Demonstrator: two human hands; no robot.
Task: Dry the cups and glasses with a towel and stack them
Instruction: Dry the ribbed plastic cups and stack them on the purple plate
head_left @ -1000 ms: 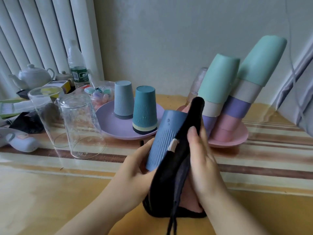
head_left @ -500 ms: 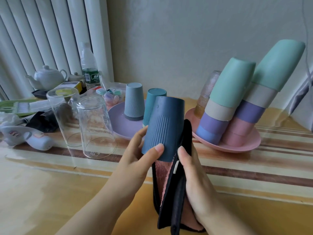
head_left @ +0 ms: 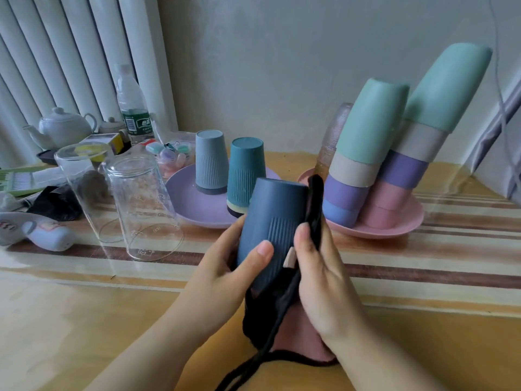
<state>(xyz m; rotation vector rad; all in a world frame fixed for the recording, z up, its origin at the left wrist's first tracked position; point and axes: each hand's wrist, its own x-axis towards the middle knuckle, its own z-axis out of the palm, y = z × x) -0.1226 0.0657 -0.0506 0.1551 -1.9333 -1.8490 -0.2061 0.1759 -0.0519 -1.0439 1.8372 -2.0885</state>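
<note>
Right now your left hand [head_left: 225, 275] grips the dark blue ribbed cup [head_left: 272, 230], held upside down, thumb across its front and fingers curled round its far side. Your right hand [head_left: 318, 280] presses the dark towel [head_left: 282, 320] against the cup's right side, thumb on the ribbed wall and fingers curled round the cloth; the towel's pink face shows below the palm, and a dark edge rises past your fingertips, just above the cup's upturned base. Beyond your left hand, the purple plate [head_left: 194, 213] carries a grey-blue cup [head_left: 211, 162] and a teal cup stack [head_left: 245, 176], both mouth down. Beyond your right hand, the pink plate [head_left: 394, 230] bears two leaning stacks of coloured cups [head_left: 366, 148], each topped in mint green. Well to the left of your left hand, two clear glasses [head_left: 141, 201] stand inverted on the striped tablecloth [head_left: 423, 266], touching or nearly so.
</note>
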